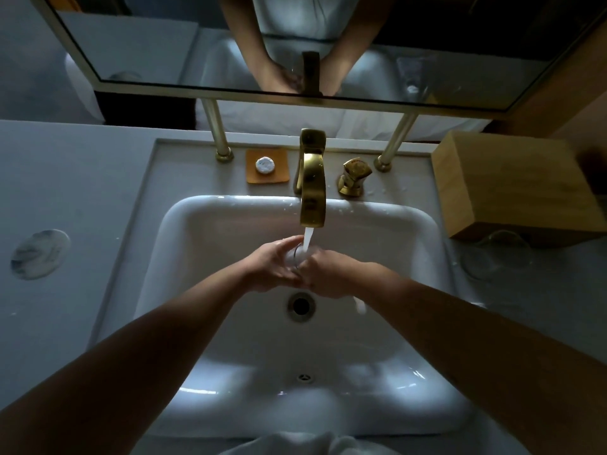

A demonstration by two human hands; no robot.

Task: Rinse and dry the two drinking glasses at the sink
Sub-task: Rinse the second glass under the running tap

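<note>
A clear drinking glass (pixel 297 256) sits between both hands under the running stream from the brass faucet (pixel 312 192), over the white sink (pixel 203 231). My left hand (pixel 274 266) wraps its left side and my right hand (pixel 325 274) grips its right side. Most of the glass is hidden by fingers and water. A second clear glass (pixel 489 257) stands on the counter to the right of the basin, in front of a wooden box. Water runs down towards the drain (pixel 300 305).
A wooden box (pixel 512 185) stands at the right back of the counter. A brass tap handle (pixel 353 177) is right of the faucet, an orange soap dish with a round soap (pixel 266 166) left of it. A round coaster (pixel 39 254) lies far left. White cloth (pixel 295 444) lies at the near edge.
</note>
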